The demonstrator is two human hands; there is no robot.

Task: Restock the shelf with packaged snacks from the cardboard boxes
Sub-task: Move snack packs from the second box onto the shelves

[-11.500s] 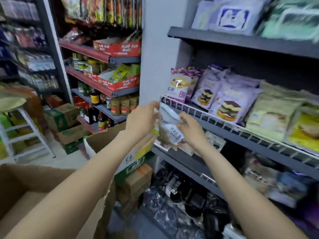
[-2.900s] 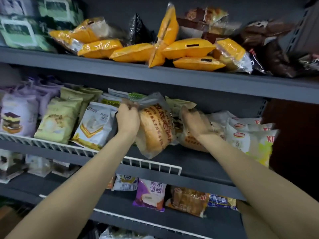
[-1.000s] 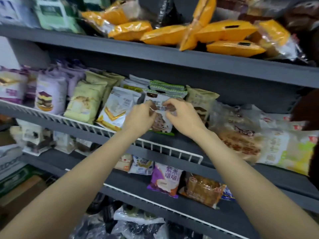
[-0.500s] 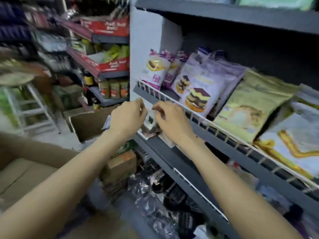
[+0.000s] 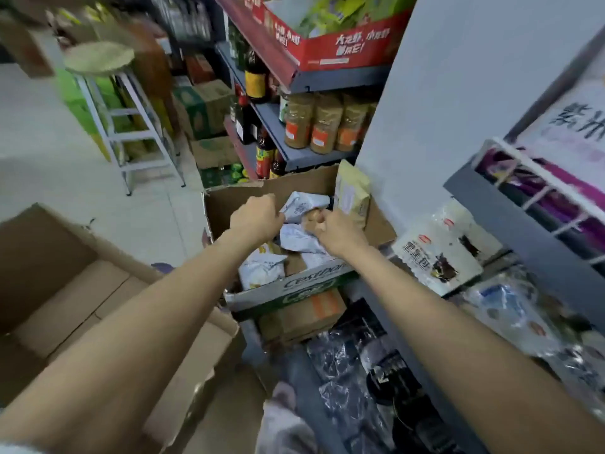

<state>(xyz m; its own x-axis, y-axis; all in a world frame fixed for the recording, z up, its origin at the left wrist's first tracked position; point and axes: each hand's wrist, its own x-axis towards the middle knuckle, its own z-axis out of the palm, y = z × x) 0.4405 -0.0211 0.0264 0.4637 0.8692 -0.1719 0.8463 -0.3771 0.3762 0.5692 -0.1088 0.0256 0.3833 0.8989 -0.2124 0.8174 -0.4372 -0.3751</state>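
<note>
Over the box [image 5: 288, 290], our left hand [image 5: 257, 217] is curled, perhaps on a packet [image 5: 302, 206]; our right hand [image 5: 334, 226] pinches another. We lift cleanly, not crushing.

**Soft light, blurry edges**

The light is soft and even, a bit dim and bluish. No strong shadows show, and nothing shines hard. The stool [image 5: 98, 57] and the things at the top left are smeared and blurry. The plastic bags [image 5: 360, 381] at the bottom are fuzzy too. Straight lines bend near the edges, like the grey shelf [image 5: 510, 221] on the right.
</note>
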